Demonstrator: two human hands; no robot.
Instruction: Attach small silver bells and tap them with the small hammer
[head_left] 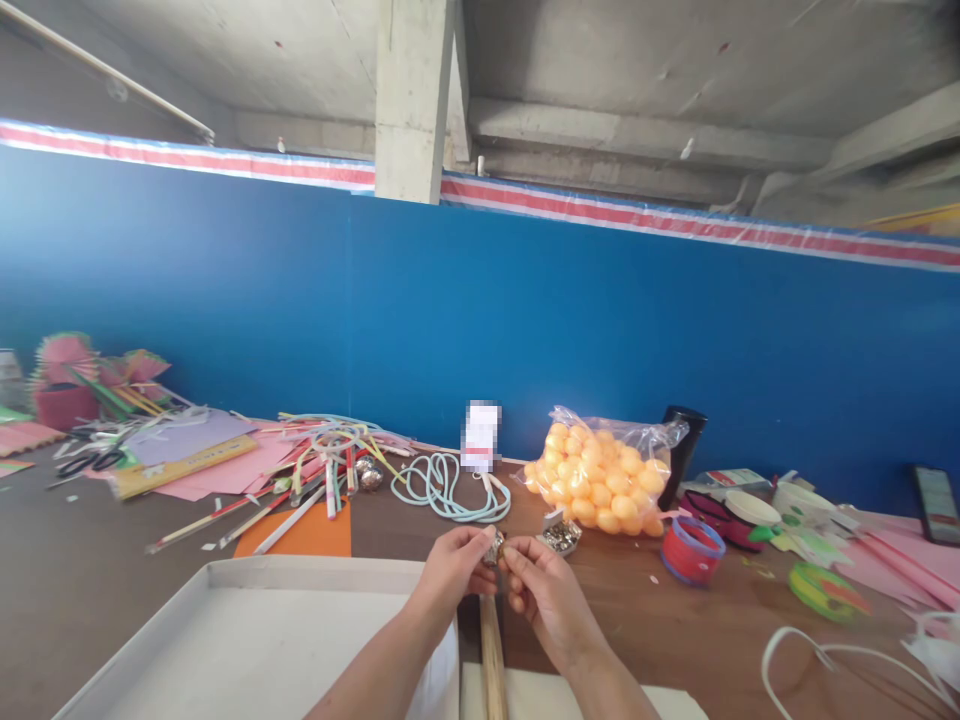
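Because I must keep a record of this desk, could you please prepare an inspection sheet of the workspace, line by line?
Surface: brown tabletop, crowded along the back and both sides.
Work items: small shiny piece; silvery bundle to its right; wooden stick below it in view.
Clutter: bag of orange balls, red-and-blue roll, white tray, orange sheet.
Hands: left hand pinches the shiny piece; right hand has its fingertips at it, grip unclear.
Cables: white cable loosely curved at lower right; light-blue cord coiled behind the hands.
Surroundings: blue panel behind, concrete pillar beyond.
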